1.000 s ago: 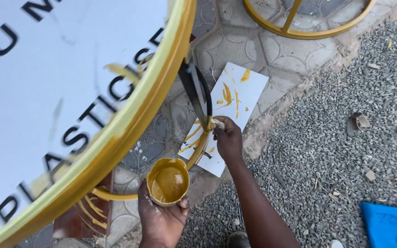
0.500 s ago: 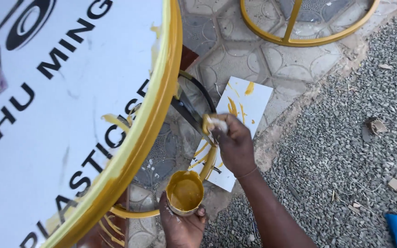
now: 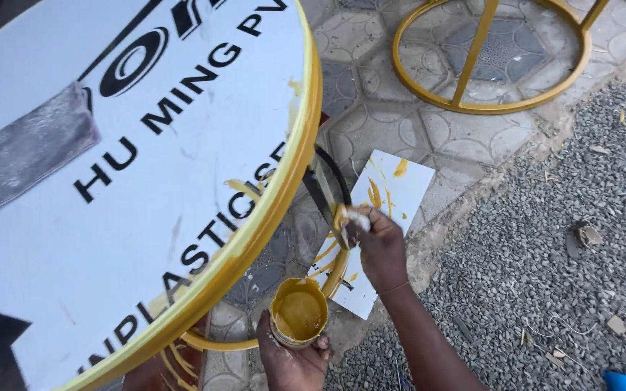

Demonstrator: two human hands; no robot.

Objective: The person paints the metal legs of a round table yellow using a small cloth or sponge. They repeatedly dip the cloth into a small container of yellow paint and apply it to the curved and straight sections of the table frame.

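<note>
**Inspector:** Start with the largest item.

**Assistant:** A round table (image 3: pixel 110 181) fills the left of the view; its top is a white printed sheet with black lettering and an arrow; its rim is yellow; a grey patch (image 3: pixel 34 148) lies on the top near the far left.

**Inspector:** And beyond it?

**Assistant:** A second yellow ring frame (image 3: pixel 490 107) stands on the patterned paving (image 3: pixel 400 123) at the top; grey gravel (image 3: pixel 545 289) covers the right side.

**Inspector:** Below the table edge?

**Assistant:** A white card (image 3: pixel 393 195), smeared with yellow, lies flat on the paving; the table's lower yellow ring (image 3: pixel 338 271) crosses over it; a dark leg (image 3: pixel 319 192) runs down to that ring.

**Inspector:** The hands?

**Assistant:** The right hand (image 3: pixel 382 250) is closed round a small paintbrush (image 3: pixel 353 217); the brush tip touches the leg just above the ring; the left hand (image 3: pixel 291 362) grips a small open tin of yellow paint (image 3: pixel 298 315) from beneath, held near the ring, below the table rim.
</note>
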